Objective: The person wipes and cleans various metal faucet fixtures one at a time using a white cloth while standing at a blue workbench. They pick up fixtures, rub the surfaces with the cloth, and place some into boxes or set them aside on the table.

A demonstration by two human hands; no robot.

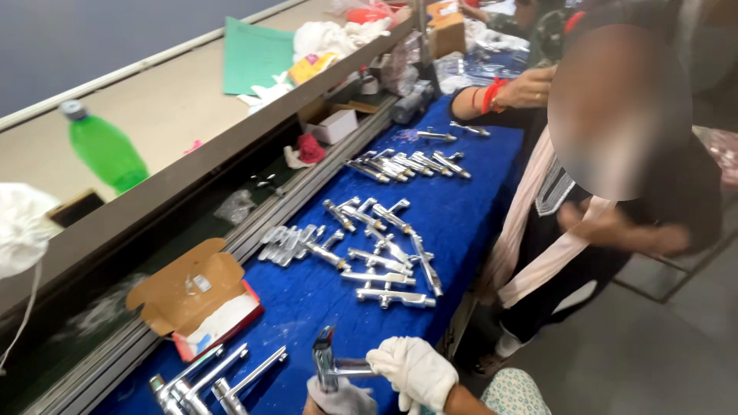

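Both my hands wear white gloves at the bottom edge of the view. My left hand [342,400] grips the base of a chrome tap [327,361] that stands up from the blue table cover [461,207]. My right hand [415,370] holds the tap's side handle. Three more chrome taps [219,380] lie just left of my hands. Farther up the cover lie a loose pile of chrome tap parts [377,257] and a neat row of them [407,164].
A co-worker [615,207] stands at the table's right edge, one hand [530,88] reaching over the far end. An open cardboard box [196,296] sits at the left. A shelf above holds a green bottle [104,150], green paper [257,54] and rags.
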